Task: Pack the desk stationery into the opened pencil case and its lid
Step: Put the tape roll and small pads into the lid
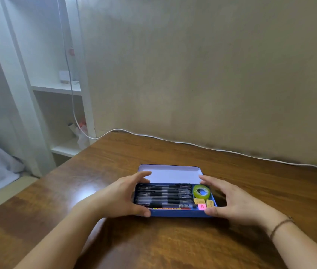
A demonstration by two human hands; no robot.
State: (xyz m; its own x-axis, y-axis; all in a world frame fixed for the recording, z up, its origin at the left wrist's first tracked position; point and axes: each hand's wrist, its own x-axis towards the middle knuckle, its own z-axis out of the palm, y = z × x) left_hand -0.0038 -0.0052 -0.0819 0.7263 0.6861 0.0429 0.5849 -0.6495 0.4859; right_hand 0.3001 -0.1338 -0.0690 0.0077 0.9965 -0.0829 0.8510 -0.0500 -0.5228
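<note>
The blue pencil case [175, 212] lies open on the wooden counter [173, 245], its pale-lined lid [170, 174] hinged up along the far edge. Inside the case, a row of dark pens [163, 195] fills the left part; the green tape roll [201, 191] sits in the far right corner, with yellow erasers [199, 201] and a pink tag marked A [202, 206] just nearer than it.

The left hand [122, 195] wraps the case's left end, thumb on the near wall and fingers curled up to the lid's corner. The right hand [231, 199] mirrors it at the right end. Both grips look loosely curled around the case, not spread flat.

No loose stationery shows on the counter near the case, so the packing seems nearly finished, and closing is probably the step in hand. To do it well, the thumbs should steady the near wall while the fingers draw the lid over evenly. The tape roll stands tallest and may block the lid; check it lies flat first.

Beyond the case, a white cable [192, 144] runs along the wall.
</note>
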